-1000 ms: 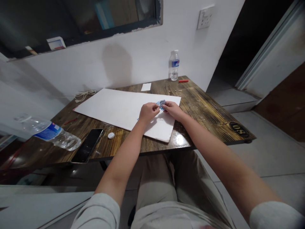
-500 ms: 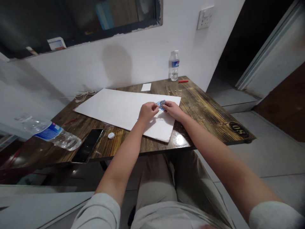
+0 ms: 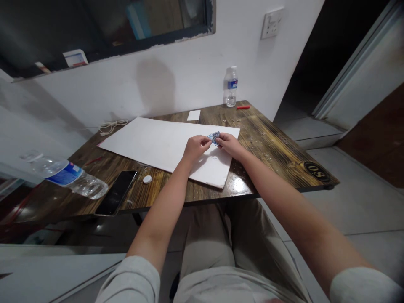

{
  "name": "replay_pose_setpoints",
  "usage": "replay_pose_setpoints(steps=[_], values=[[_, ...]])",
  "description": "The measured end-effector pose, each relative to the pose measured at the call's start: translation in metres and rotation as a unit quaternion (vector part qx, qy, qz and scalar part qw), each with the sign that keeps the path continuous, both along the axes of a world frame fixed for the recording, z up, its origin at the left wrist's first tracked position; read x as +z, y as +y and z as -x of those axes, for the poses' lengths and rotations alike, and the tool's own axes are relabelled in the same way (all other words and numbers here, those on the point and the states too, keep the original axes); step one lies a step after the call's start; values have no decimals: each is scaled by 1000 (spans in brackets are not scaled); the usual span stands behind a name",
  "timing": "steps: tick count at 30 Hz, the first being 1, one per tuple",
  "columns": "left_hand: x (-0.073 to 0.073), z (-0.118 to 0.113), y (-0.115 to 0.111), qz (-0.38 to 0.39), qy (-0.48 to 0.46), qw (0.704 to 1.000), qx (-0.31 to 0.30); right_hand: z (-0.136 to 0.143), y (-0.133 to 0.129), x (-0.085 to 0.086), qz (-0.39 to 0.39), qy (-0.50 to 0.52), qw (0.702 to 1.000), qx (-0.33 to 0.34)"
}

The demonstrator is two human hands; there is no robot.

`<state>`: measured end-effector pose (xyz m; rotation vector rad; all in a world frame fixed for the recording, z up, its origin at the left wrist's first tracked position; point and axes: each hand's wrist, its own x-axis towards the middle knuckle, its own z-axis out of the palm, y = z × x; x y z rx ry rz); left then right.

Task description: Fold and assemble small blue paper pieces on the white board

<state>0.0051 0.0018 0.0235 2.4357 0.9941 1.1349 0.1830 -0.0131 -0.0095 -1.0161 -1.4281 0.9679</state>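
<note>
Above the right end of a white board (image 3: 158, 139), both hands meet at a small blue-and-grey patterned piece (image 3: 216, 136), whose kind I cannot make out. My right hand (image 3: 231, 144) is closed, gripping the piece between thumb and fingers from the right. From the left, my left hand (image 3: 196, 148) is pinched at the piece's lower left edge. Blue open-looking lines show between the fingertips, partly covered by them. Faint thin marks or bits lie on the board just below the hands.
On the wooden table (image 3: 274, 155) are a phone (image 3: 116, 192), a white cap (image 3: 147, 179), a tipped plastic bottle (image 3: 69, 174) and a coiled cable (image 3: 112, 126). Toward the wall are a white paper (image 3: 193, 115), an upright bottle (image 3: 232, 88) and a red stick-like object (image 3: 243, 107).
The left fingertips have shifted slightly right, closer to the piece. The piece has turned a little in the right fingers. Everything else looks the same.
</note>
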Motion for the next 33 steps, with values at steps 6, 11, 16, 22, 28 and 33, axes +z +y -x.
replay_pose_setpoints(steps=[6, 11, 16, 22, 28, 33], values=[[1, 0, -2, 15, 5, 1000, 0, 0, 0, -1, -9, -19, 1000, -7], [2, -1, -4, 31, 0, 1000, 6, -1, -1, 0, -10, -45, 999, -3], [1, -2, -4, 60, -16, 998, 14, -1, -1, 2, -25, -75, 997, -1], [-3, 0, 0, 131, -61, 990, 0, -2, -1, 2, -32, -83, 996, 7], [-5, 1, 4, 168, -80, 982, -19, -3, -1, 4, -32, -90, 995, 4], [-4, 2, 2, 148, -57, 987, -14, -2, -1, 3, -28, -97, 995, 3]])
